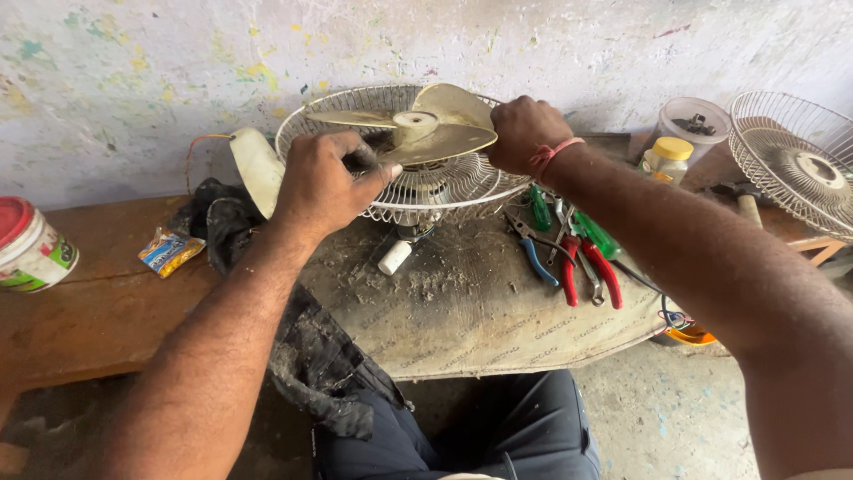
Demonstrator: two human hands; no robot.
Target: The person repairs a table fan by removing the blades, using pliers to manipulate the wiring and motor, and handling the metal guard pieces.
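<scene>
Fan blade (426,129) (cream, dusty) sits in wire fan guard (409,182) on grey mat (462,302), between both hands. Left hand (324,182) curled closed on guard's left rim, thumb near blade root. Right hand (524,133) fisted at blade's right edge, grip on blade or rim cannot tell. Red-handled pliers (586,267) just right of guard; second guard (795,160) well apart at far right
</scene>
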